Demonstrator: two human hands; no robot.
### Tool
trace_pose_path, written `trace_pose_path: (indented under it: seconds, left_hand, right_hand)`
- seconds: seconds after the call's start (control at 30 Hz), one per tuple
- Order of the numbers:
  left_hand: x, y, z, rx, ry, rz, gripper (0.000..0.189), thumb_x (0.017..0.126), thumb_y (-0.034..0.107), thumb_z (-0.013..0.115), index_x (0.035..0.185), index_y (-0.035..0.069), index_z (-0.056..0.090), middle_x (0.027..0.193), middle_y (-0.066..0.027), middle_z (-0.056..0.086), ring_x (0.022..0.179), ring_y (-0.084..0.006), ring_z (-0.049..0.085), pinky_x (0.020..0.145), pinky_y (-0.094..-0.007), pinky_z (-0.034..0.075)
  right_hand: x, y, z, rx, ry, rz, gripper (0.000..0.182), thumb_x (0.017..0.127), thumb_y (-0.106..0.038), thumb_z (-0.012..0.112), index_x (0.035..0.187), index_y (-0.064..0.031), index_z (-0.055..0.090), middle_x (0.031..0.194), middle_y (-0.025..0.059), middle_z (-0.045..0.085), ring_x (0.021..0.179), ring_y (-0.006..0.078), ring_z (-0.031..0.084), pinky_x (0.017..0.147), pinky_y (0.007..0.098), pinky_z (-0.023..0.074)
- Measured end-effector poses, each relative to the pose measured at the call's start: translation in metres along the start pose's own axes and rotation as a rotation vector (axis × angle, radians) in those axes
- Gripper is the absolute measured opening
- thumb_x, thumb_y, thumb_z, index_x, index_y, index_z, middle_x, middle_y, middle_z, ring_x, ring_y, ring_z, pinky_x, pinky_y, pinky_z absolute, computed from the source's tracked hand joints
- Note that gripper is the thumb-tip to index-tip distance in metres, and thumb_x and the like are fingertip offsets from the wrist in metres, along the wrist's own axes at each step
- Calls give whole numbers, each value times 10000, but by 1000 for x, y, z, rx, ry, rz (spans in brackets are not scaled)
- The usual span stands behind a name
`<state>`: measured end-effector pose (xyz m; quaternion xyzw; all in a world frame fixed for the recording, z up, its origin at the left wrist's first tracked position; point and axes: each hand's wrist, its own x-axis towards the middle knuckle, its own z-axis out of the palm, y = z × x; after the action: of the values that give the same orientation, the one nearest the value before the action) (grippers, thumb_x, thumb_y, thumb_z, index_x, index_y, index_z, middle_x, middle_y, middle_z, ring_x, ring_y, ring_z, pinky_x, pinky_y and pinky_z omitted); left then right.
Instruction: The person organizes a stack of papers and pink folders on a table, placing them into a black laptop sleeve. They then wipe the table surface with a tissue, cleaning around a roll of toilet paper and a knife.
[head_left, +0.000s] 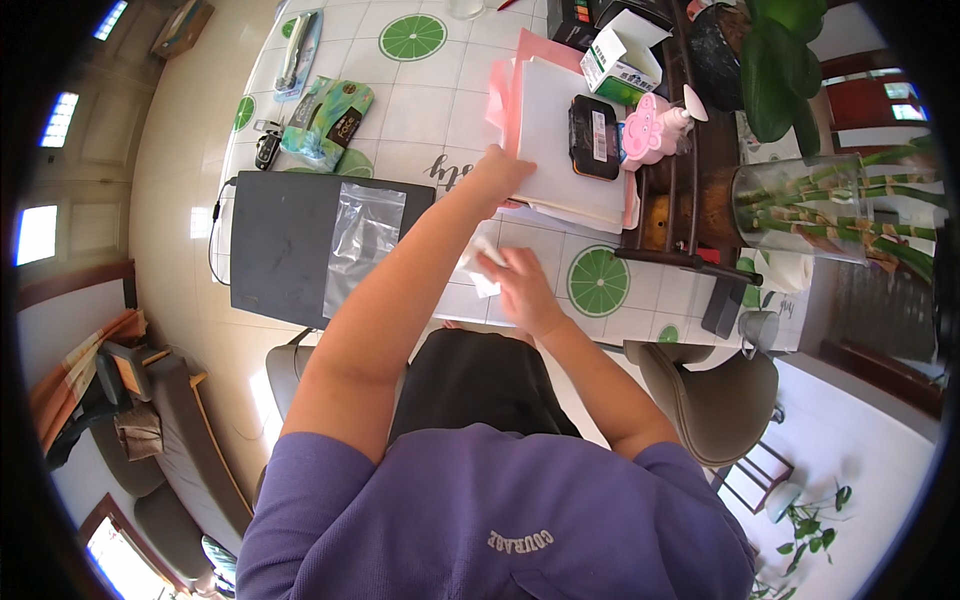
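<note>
My left hand (497, 180) grips the near left edge of a stack of papers and pink folders (555, 135); some of its fingers are hidden beneath the stack. A crumpled white tissue (480, 266) is held in my right hand (525, 289), against the tiled-pattern tablecloth (525, 229) near the table's front edge. On the stack lies a black case (594, 137) with a label, touching a pink pig-shaped pump bottle (651, 133). Under my left forearm, a clear zip bag (364, 240) rests on a closed dark laptop (277, 240).
A soft tissue pack (330, 120), keys (267, 148) and a packaged toothbrush (298, 56) lie at the back left. An opened white-green box (622, 60) stands beyond the case. Rightward are a dark wooden rack (660, 259), a glass vase (799, 206) with bamboo stalks and a glass cup (759, 326).
</note>
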<state>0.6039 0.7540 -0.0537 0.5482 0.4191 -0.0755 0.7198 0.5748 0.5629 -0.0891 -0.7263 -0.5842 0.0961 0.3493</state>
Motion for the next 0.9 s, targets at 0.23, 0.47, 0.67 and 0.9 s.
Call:
trace_pose_path:
  seconds: [0.23, 0.47, 0.67, 0.9]
  left_hand:
    - [-10, 14, -13, 184, -116, 71, 483, 833, 233, 633, 1214, -22, 483, 1082, -131, 588, 978, -227, 568, 834, -352, 461]
    - [6, 6, -18, 354, -25, 35, 472, 837, 238, 633, 1217, -20, 526, 1067, -134, 613, 942, -222, 581, 814, -344, 466]
    - [-24, -10, -33, 313, 43, 195, 428, 826, 232, 574, 1183, -4, 574, 995, -148, 649, 828, -268, 622, 680, -377, 506]
    - [-56, -66, -53, 318, 306, 609, 349, 856, 40, 511, 1198, 6, 575, 997, -137, 663, 925, -219, 633, 852, -314, 483]
  right_hand:
    - [7, 22, -25, -212, 182, 168, 555, 707, 56, 550, 1249, -64, 565, 1059, 150, 509, 924, 348, 493, 837, 436, 417]
    - [23, 16, 0, -181, -50, -6, 528, 712, 20, 565, 1225, -101, 597, 1071, 114, 524, 914, 314, 496, 830, 419, 431]
    - [-2, 21, -25, 8, -214, -127, 445, 722, 25, 534, 1133, -88, 660, 1045, 88, 547, 942, 294, 510, 851, 394, 442]
    - [73, 17, -32, 59, -43, 30, 425, 714, 87, 512, 1085, -62, 656, 1099, 138, 561, 1018, 347, 512, 894, 447, 434]
